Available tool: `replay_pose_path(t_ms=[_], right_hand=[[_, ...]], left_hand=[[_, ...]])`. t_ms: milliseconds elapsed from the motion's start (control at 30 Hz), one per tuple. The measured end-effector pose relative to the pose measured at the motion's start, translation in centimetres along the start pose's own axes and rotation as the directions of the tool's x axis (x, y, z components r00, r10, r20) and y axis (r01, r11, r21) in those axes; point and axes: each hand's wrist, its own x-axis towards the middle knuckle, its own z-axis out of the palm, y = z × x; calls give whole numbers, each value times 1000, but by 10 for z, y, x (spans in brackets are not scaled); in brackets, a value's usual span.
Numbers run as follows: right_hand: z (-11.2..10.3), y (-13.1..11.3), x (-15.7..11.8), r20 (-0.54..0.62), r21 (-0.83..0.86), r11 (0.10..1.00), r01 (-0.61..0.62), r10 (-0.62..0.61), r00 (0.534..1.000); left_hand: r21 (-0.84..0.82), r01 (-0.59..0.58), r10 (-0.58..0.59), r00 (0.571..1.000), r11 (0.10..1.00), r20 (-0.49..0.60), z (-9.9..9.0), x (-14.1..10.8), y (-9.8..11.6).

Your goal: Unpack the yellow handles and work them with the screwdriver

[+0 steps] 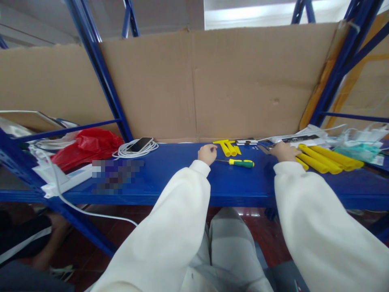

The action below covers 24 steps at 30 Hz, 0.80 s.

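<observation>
My left hand (pixel 207 154) is over the blue shelf (pixel 179 178), its fingers curled; whether it holds anything is too small to tell. Just right of it lies a screwdriver (pixel 241 163) with a green and yellow handle, its tip pointing at the hand. Behind the screwdriver are short yellow tube pieces (pixel 227 148). My right hand (pixel 284 152) reaches down at the left ends of several long yellow tubes (pixel 328 158). A thin grey metal item (pixel 265 149) shows at its fingertips, and the fingers are partly hidden.
A coiled white cable with a phone (pixel 142 144) on it, a red plastic bag (pixel 91 148) and a white power strip (pixel 71 180) lie at left. Cardboard (pixel 237 85) stands behind the shelf. Cables and a teal packet (pixel 357 151) are at right. A person's leg (pixel 27 239) shows lower left.
</observation>
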Motion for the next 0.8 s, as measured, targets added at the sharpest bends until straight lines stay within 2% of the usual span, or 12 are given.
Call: replay_pose_path(t_ms=[100,233,533,800], right_hand=[[-1,6,-2,60,-80,986,-148,153,986],[-2,5,-6,47,-116,971,-209,216,975],[-6,6,-4,62,-7,981,-194,194,979],[13,23,32,-89,242,961,-134,159,983]], left_hand=[[-2,-28,28,1000,1000,10,0,0,0],[-7,-61,61,998,998,18,-1,-1,0],[-1,-86,86,996,996,36,1,1,-1],[-14,-107,107,994,994,22,2,0,0]])
